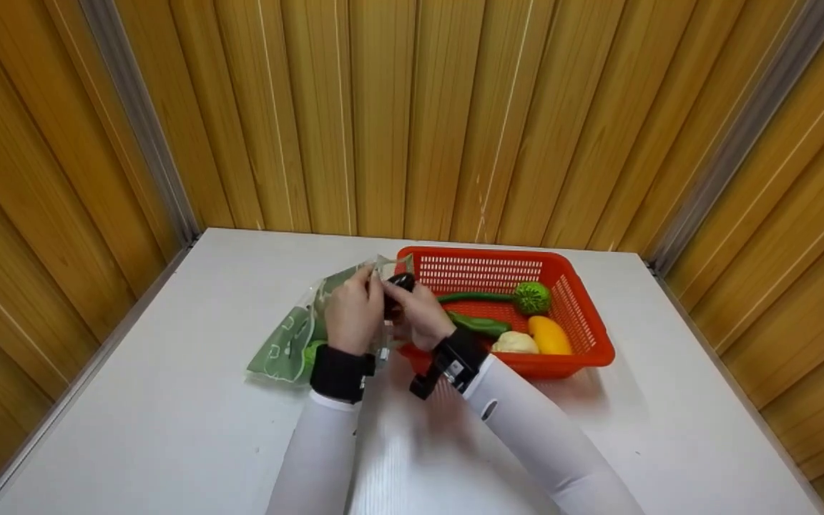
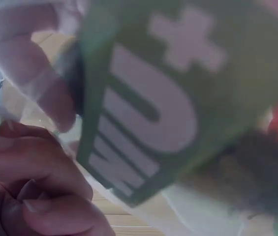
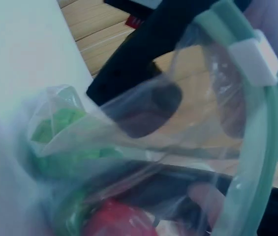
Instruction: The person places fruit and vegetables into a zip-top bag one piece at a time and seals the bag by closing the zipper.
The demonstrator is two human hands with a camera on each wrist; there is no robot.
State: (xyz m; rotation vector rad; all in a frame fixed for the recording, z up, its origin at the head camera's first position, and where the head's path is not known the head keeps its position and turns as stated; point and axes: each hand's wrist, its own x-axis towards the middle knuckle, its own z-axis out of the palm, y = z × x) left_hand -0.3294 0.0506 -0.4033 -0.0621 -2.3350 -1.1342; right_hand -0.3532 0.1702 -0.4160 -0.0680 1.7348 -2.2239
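My left hand (image 1: 355, 315) pinches the upper edge of a clear and green printed zip bag (image 1: 285, 350), which stands left of the basket. Between the two hands is a dark glossy eggplant (image 1: 402, 281), gripped by my right hand (image 1: 423, 316) at the bag's mouth. The right wrist view shows the bag's green seal with a white slider (image 3: 257, 58). A leafy green item (image 3: 62, 129) and a red round item (image 3: 119, 220) lie inside the bag. In the left wrist view, the printed panel (image 2: 151, 118) covers much of the work beside my curled left fingers (image 2: 40, 167).
A red plastic basket (image 1: 591, 325) stands on the white table (image 1: 169, 429) to the right. It holds a bumpy green ball (image 1: 531, 297), a yellow mango (image 1: 549, 336), a whitish bulb (image 1: 516, 343), a green pepper (image 1: 480, 324) and a long green vegetable (image 1: 480, 295). Wood-patterned walls surround the table.
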